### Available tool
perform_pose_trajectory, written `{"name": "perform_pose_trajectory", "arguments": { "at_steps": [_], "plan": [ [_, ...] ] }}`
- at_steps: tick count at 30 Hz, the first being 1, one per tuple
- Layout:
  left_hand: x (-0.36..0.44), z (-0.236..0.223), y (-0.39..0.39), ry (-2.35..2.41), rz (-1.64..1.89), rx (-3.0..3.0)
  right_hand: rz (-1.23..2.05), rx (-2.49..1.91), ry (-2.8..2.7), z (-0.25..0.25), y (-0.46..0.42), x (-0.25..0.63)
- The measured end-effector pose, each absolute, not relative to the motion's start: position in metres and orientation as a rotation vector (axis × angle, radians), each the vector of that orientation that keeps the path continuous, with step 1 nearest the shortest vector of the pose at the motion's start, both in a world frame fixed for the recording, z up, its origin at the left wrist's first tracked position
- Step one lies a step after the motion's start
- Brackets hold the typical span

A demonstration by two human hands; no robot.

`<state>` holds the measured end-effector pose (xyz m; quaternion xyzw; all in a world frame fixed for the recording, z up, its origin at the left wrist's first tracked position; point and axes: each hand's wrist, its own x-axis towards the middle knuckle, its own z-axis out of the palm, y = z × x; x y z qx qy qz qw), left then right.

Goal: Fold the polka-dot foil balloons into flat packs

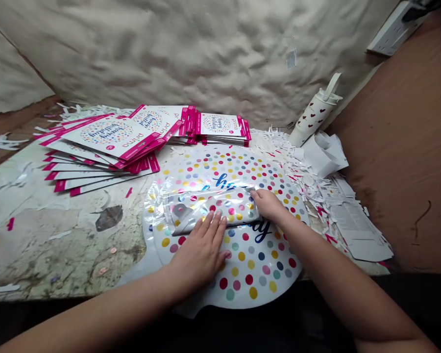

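Note:
A round foil balloon (252, 264) with coloured polka dots and dark blue script lies flat on the worktop. Its upper part is folded over into a crinkled, transparent-edged band (209, 208) across the middle. My left hand (200, 250) rests with its fingers spread on the balloon, its fingertips against the lower edge of the band. My right hand (268, 205) sits at the band's right end, fingers curled over the fold. Beyond the balloon lie fanned piles of packaged balloons (108, 137) with pink header strips.
A smaller stack of packages (222, 125) stands behind the balloon on the scuffed worktop (55, 245). White paper shreds (297, 171) and loose printed sheets (362, 230) lie on the right, near a heart-patterned white bottle (314, 115) lying tilted against the wall.

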<state>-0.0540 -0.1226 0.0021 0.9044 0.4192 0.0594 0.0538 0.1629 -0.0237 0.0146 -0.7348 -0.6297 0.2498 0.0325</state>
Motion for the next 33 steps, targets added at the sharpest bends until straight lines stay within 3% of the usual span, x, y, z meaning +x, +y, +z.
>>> {"name": "perform_pose_trajectory", "arguments": {
  "at_steps": [3,6,9,12,19,23,27,29,33],
  "plan": [
    [-0.049,-0.019,-0.126,1.385,0.071,2.636,0.453,-2.26,-1.953,0.019,-0.041,0.153],
    [-0.054,-0.023,-0.127,1.439,0.08,2.607,0.16,-1.806,-2.322,0.014,-0.06,0.136],
    [-0.055,-0.02,-0.129,1.509,0.061,2.561,0.309,-1.584,-2.623,0.005,-0.064,0.13],
    [-0.055,-0.017,-0.131,1.539,0.058,2.51,0.43,-1.928,-2.477,0.003,-0.061,0.143],
    [-0.056,-0.01,-0.13,1.5,0.008,2.488,0.081,-1.275,-2.78,0.008,-0.082,0.166],
    [-0.052,-0.001,-0.127,1.544,0.013,2.492,-0.104,-1.225,-2.712,0.019,-0.104,0.153],
    [-0.058,0.009,-0.128,1.595,0.031,2.54,-0.212,-0.71,-2.561,0.02,-0.154,0.145],
    [-0.067,0.009,-0.131,1.504,0.065,2.531,-0.173,-0.73,-2.354,0.007,-0.175,0.151],
    [-0.082,-0.002,-0.135,1.122,0.163,2.595,0.127,-1.275,-1.96,-0.025,-0.186,0.176]
  ]
}}
